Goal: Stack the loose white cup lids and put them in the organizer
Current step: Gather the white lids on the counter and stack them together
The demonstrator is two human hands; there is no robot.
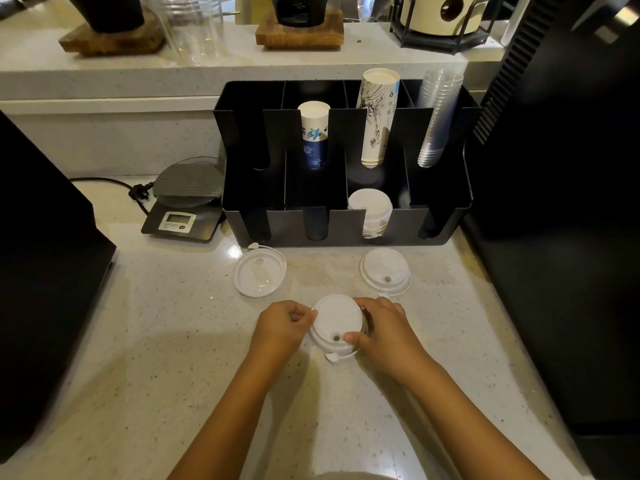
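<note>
Head view: both hands pinch a lid stack (335,323) on the counter (173,358), left hand (284,323) at its left rim, right hand (381,327) opposite. Organizer (346,230) stands behind; cup printing isn't legible.

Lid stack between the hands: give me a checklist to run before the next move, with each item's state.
1. Both hands on the lid stack: left hand, right hand - ok.
2. Stack seated evenly: cannot tell.
3. Loose lids all gathered: not ok; left lid and right lid lie apart.
4. Organizer slot already holding lids has room: cannot tell.
5. Counter path to organizer unobstructed: ok.
</note>
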